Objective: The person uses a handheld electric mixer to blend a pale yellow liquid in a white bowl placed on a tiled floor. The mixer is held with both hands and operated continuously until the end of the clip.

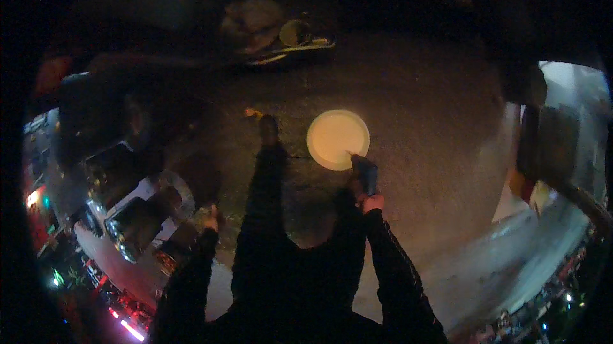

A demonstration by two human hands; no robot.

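Observation:
At the lower right of centre, my right hand (373, 204) is closed around a dark bluish object (367, 175); blur and low light hide what it is. Just beyond that object, a round, pale yellow basin or tub (337, 137) with a raised rim sits in front of me. The object's far end overlaps the rim in view; contact cannot be told. My left hand (210, 218) hangs low on the left, well away from the basin. Its fingers are blurred, so whether it holds something is unclear. My dark-shod left foot (269, 129) stands left of the basin.
A small orange thing (252, 113) lies by my left foot. Ahead are a dim rounded shape (254, 20) and a yellowish bar (306, 47). Dark boxy objects (136, 229) stand on the left. Brown paved ground (431, 152) extends right, towards an upright panel (531, 143).

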